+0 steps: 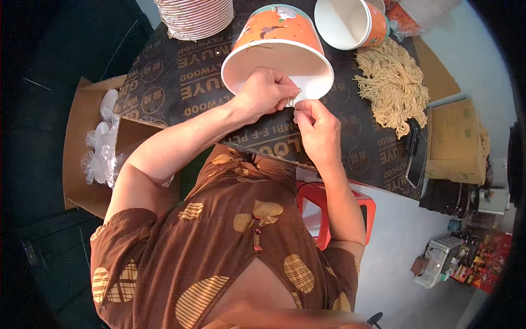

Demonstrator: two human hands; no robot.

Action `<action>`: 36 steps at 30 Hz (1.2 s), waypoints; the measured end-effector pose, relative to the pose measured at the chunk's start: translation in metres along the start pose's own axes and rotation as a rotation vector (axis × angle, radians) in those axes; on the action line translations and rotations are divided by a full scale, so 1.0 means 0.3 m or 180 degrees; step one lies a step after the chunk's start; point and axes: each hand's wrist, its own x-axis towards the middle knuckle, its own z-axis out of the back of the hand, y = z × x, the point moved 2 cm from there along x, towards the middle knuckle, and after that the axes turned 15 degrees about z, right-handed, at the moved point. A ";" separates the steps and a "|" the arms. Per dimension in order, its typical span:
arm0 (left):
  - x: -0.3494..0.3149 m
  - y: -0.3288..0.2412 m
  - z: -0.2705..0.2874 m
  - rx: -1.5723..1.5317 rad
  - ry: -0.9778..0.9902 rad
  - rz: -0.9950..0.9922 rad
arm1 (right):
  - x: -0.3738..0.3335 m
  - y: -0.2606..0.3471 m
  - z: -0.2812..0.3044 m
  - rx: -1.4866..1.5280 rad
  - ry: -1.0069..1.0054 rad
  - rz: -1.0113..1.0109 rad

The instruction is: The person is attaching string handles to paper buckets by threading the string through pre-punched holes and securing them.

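An orange paper cup (276, 46) is tipped on the table (181, 71), its rim gripped by the left hand (267, 90). A small pale piece, too small to identify, is pinched by the right hand (318, 129) at the rim's five o'clock. Dry noodles (392, 82) lie at three o'clock.

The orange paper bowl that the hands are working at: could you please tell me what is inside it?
The orange paper bowl is tipped toward the person, showing a bare white inner wall. The left hand covers its lower rim, so anything low inside cannot be seen. The right hand pinches something small at the rim.
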 end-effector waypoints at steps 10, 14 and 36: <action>0.005 -0.014 -0.025 -0.0174 0.0062 0.0105 | -0.029 0.035 0.007 -0.1811 0.0453 0.0691; 0.031 0.010 -0.032 0.0170 -0.0115 -0.0240 | -0.026 0.035 0.001 -0.2058 0.0608 0.0877; 0.033 0.019 -0.028 0.1578 0.0029 -0.0864 | -0.010 -0.004 -0.013 -0.2260 0.0333 0.1390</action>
